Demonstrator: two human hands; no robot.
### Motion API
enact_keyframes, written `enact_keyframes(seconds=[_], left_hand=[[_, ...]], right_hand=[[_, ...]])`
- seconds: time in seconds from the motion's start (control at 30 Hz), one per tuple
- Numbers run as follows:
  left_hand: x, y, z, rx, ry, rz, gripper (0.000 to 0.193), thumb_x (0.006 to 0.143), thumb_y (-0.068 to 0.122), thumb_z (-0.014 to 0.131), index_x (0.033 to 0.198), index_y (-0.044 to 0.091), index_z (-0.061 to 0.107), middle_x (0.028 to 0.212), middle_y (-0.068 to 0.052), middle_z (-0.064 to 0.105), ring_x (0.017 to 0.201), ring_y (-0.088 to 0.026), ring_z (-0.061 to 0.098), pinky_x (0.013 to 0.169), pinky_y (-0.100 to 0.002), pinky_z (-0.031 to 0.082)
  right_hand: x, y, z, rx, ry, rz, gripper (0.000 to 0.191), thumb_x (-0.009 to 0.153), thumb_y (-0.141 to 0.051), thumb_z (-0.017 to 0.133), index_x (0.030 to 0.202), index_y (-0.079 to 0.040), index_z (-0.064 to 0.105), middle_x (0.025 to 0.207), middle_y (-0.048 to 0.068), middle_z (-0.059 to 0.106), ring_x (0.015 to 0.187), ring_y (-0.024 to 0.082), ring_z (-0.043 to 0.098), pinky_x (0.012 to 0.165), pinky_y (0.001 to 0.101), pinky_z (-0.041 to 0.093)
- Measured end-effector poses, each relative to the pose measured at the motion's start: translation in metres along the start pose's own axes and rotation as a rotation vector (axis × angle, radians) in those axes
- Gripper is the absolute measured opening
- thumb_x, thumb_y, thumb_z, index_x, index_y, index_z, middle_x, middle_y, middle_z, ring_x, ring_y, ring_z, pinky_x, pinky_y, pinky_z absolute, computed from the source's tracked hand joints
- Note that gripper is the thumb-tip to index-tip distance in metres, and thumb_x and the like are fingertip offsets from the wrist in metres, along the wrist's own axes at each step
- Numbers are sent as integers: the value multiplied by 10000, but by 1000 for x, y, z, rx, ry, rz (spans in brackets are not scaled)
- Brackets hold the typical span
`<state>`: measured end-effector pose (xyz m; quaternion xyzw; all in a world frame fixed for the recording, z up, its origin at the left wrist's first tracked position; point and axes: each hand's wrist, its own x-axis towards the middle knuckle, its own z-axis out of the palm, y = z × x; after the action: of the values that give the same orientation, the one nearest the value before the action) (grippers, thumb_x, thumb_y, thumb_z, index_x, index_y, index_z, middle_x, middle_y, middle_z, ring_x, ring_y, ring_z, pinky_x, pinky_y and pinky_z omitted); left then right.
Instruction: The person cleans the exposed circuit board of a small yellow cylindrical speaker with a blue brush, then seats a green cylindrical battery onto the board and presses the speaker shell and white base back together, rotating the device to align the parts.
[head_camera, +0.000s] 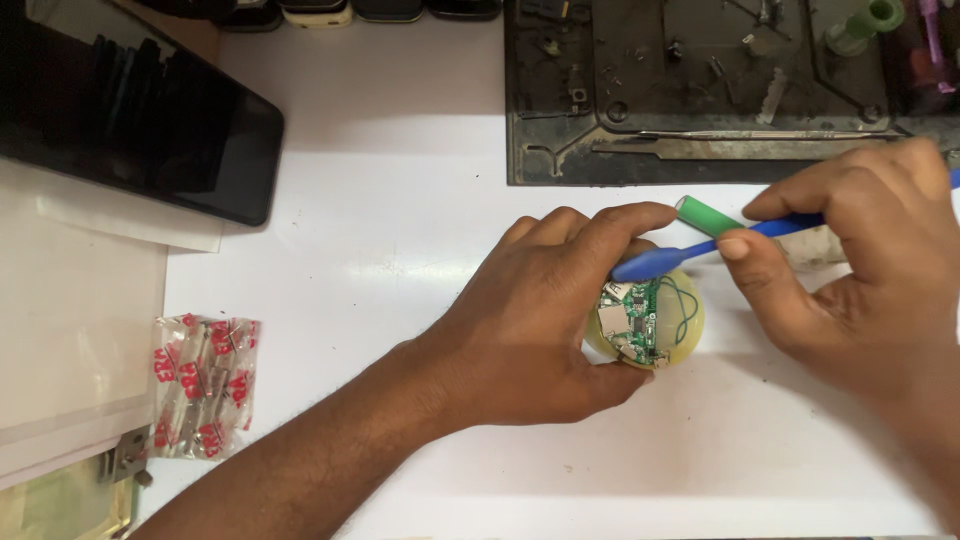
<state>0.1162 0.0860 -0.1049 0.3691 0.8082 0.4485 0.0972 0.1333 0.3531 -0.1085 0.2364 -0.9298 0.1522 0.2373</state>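
My left hand (545, 320) grips a small round yellow device shell (685, 322) on the white table, thumb below and fingers over its top. Inside the shell lie a green circuit board (632, 318) and a loop of thin green wire (682, 300). My right hand (870, 270) pinches a blue plastic pry tool (665, 260) whose flat tip rests at the shell's upper edge, by my left forefinger. A green cylinder (706, 216) lies just behind the shell, between the two hands.
A dark, dirty work mat (700, 90) with metal tools fills the back right. At the back left lies a black tablet (140, 120) on white paper. A clear packet with red print (203, 385) sits at the front left, beside a metal clip (125, 458).
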Motion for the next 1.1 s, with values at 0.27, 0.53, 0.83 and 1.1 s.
enact_keyframes(seconds=[0.27,0.53,0.83,1.1], left_hand=[[1,3,1,14,19,-7,912,749,290,883,1496,100,395,1228,-51,666,1159,-212,598,1046,-437,429],[-2,1,-5,44,68,24,857,734,246,844,1473,71,449,1224,-73,655,1163,-226,580,1032,-431,442],[-2,-4,-6,75,79,29,707,752,246,829,1381,79,555,1233,-47,672,1188,-214,578,1062,-429,439],[-1,-4,-6,76,71,30,717,759,242,831,1395,67,549,1233,-60,673,1190,-212,579,1060,-426,440]], right_hand=[[3,4,-8,31,-58,-7,186,905,-180,842,936,-71,695,905,44,689,877,222,559,756,325,382],[2,9,-9,12,-66,-84,186,909,-173,824,929,-62,677,861,50,682,818,206,582,745,340,397],[-4,22,-10,37,-131,-98,152,882,-121,823,928,-67,689,833,72,674,781,189,588,711,324,429],[1,30,-17,45,-194,-144,131,831,-95,785,915,-62,691,840,84,676,721,193,617,697,323,444]])
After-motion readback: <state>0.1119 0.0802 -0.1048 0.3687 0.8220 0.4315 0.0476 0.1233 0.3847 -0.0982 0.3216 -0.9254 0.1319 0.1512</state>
